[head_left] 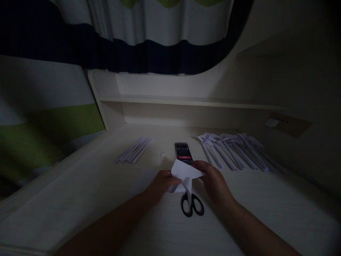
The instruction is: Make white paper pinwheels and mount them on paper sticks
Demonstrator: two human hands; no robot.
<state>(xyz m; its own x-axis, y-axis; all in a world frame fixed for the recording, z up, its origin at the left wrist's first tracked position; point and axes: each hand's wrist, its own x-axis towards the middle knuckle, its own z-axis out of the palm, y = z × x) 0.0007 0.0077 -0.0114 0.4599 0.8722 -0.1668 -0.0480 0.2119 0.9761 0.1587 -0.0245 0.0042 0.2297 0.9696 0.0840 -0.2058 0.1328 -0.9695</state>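
Head view, paper (186,169) above the desk (165,227), between both hands, left hand (161,180) fingers pinching its lower left, right hand (213,177) fingers gripping its right corner, scissors (193,205) just below, phone (184,153) beyond.

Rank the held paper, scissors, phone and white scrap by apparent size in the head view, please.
1. Held paper
2. Scissors and phone: unsure; both partly covered, scissors seem nearer
3. White scrap

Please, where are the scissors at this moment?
In the head view, the black-handled scissors lie on the desk slightly right of lower centre, just below the white paper between the left hand and right hand.
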